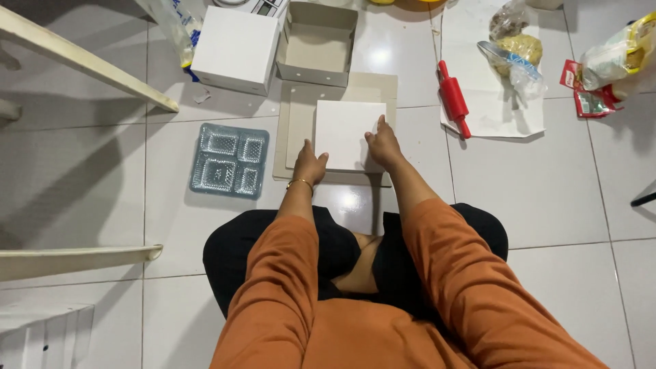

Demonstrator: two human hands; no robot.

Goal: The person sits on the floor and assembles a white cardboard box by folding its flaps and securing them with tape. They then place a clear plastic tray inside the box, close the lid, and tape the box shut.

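Note:
I sit cross-legged on a white tiled floor in orange sleeves. A flat beige cardboard sheet (372, 85) lies in front of me with a folded white panel (345, 126) on top of it. My left hand (309, 166), with a gold bracelet at the wrist, presses on the panel's near left corner. My right hand (383, 142) rests flat on the panel's right edge, fingers spread. Neither hand grips anything.
A clear plastic compartment tray (229, 160) lies left of the sheet. Behind it stand a closed white box (236, 49) and an open beige box (318, 44). A red rolling pin (454, 98) and bagged food (517, 51) lie on white paper at right. Packets (611, 65) are far right.

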